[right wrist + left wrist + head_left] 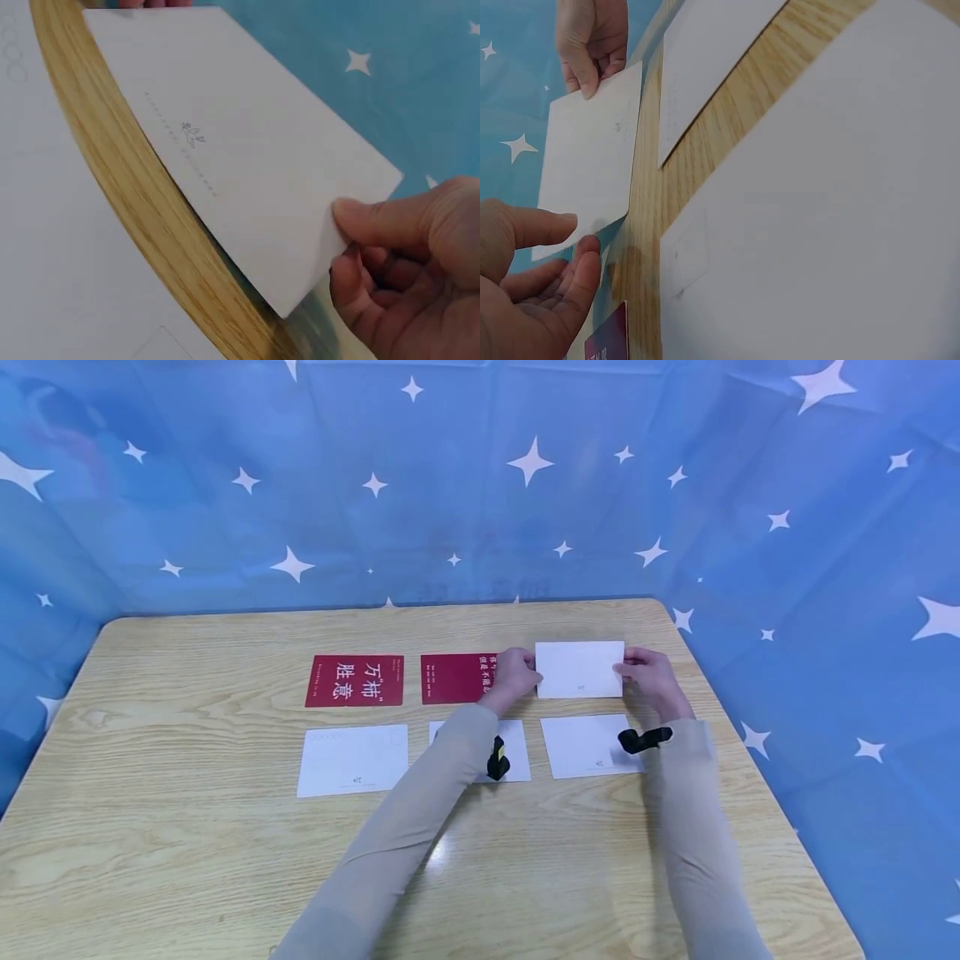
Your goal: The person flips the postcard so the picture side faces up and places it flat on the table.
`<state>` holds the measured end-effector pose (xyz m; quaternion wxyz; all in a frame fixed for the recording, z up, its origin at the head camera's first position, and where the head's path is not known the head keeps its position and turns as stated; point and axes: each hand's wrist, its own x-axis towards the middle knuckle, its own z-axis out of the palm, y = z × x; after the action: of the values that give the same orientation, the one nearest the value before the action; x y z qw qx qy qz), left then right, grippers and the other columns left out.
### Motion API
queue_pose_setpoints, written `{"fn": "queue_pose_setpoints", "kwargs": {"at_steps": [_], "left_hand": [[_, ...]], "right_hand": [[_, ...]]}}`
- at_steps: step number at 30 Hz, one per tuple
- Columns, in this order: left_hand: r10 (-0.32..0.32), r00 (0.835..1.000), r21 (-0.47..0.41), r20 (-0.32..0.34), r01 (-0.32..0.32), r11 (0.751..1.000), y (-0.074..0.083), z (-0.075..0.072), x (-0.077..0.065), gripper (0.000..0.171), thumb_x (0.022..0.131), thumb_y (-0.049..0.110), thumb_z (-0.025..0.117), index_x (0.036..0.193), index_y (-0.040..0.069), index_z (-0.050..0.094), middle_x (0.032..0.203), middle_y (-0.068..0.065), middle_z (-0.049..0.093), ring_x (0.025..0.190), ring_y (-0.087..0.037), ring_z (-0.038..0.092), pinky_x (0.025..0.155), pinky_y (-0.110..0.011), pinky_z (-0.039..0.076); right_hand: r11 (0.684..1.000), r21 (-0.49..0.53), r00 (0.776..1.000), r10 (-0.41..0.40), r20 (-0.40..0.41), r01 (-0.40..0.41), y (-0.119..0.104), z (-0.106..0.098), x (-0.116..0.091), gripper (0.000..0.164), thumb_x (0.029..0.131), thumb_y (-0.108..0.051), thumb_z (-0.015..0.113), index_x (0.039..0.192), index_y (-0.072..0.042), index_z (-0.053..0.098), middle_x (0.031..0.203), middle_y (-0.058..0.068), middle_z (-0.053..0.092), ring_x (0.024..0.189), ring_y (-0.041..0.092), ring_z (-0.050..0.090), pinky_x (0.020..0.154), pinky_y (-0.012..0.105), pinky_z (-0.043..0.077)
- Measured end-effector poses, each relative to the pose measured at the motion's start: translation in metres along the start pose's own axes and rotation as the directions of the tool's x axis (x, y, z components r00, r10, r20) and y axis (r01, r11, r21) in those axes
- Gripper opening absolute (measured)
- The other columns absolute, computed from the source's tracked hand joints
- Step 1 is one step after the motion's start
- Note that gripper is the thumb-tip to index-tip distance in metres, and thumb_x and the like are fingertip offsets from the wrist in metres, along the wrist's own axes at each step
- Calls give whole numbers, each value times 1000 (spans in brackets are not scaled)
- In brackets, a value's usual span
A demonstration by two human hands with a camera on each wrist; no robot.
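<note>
A white postcard (580,668) is lifted at a tilt near the back right of the table, its plain side with a small printed emblem showing. My left hand (515,672) pinches its left edge, thumb on the white face. At the opposite edge my right hand (651,675) grips it between thumb and curled fingers, as the right wrist view shows. Left of it lies a red card (453,678) with white lettering, partly covered by my left hand. Farther left is another red card (354,681), with larger characters.
In the nearer row lie three white postcards: a left one (352,760), a middle one (517,752) partly under my left forearm, and a right one (588,746) beside my right wrist. Behind the wooden table (187,860) hangs a blue cloth (450,460) with white stars.
</note>
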<state>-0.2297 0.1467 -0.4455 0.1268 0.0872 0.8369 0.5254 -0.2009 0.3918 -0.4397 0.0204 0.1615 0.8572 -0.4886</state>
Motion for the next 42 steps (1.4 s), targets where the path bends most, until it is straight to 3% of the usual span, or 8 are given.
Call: {"fn": "queue_pose_setpoints", "kwargs": {"at_steps": [3, 9, 25, 30, 33, 37, 40, 42], "left_hand": [[14, 999, 12, -29, -14, 1000, 0, -1, 0, 17, 81, -2, 65, 98, -1, 70, 83, -8, 63, 74, -13, 52, 63, -19, 43], [75, 995, 16, -70, -74, 997, -1, -4, 1, 7, 83, -1, 64, 87, 1, 69, 81, -8, 64, 72, -13, 51, 61, -18, 41], [132, 989, -81, -60, -137, 987, 0, -13, 1, 13, 85, 3, 66, 96, -1, 71, 93, -8, 69, 84, -17, 60, 73, -21, 50], [122, 991, -67, -59, -126, 990, -2, -14, -1, 13, 86, 8, 66, 96, 3, 73, 93, -5, 69, 85, -16, 61, 71, -22, 50], [115, 992, -77, -49, -118, 990, -6, -16, -1, 12, 87, 9, 66, 95, 5, 74, 94, -4, 70, 88, -17, 62, 69, -21, 50], [85, 996, -128, -2, -85, 988, -9, -18, 1, 14, 88, 10, 64, 97, 7, 74, 100, -5, 69, 94, -17, 61, 67, -21, 50], [60, 998, -134, 27, -56, 989, -10, -18, 1, 16, 89, 11, 64, 102, 7, 73, 104, -5, 68, 96, -17, 60, 68, -20, 50], [58, 998, -115, 31, -54, 992, -10, -18, 1, 18, 88, 10, 65, 104, 6, 72, 105, -6, 67, 96, -18, 59, 71, -21, 51]], "right_hand": [[995, 88, 999, -40, 6, 39, -1, -2, -2, 27, 90, -6, 60, 112, 8, 53, 85, -3, 57, 73, 4, 53, 66, 16, 48], [979, 163, 993, -122, 5, 120, -5, -8, -10, 23, 88, -4, 63, 105, 9, 56, 82, -7, 59, 72, 1, 56, 69, 19, 51], [971, 186, 988, -152, 8, 148, -11, -20, -18, 12, 88, -6, 64, 96, -7, 72, 81, -15, 65, 76, 5, 59, 73, 24, 49], [952, 258, 980, -185, 67, 162, -17, -19, -29, 18, 88, 1, 60, 92, -12, 73, 81, -14, 68, 75, 3, 62, 69, 20, 50], [924, 347, 972, -207, 107, 159, -17, -18, -31, 20, 88, 8, 56, 94, -3, 71, 81, -7, 69, 75, 6, 65, 70, 20, 52], [957, 265, 981, -153, 123, 116, -11, -18, -27, 23, 92, 6, 50, 110, 11, 62, 94, -5, 65, 84, 5, 61, 77, 21, 52], [985, 153, 988, -98, 120, 79, -5, -19, -22, 26, 94, -1, 49, 115, 10, 61, 98, -10, 60, 87, 3, 56, 78, 20, 50], [985, 154, 987, -93, 130, 72, -1, -19, -18, 25, 94, -3, 51, 113, 6, 64, 94, -15, 61, 86, 2, 57, 76, 18, 50]]}}
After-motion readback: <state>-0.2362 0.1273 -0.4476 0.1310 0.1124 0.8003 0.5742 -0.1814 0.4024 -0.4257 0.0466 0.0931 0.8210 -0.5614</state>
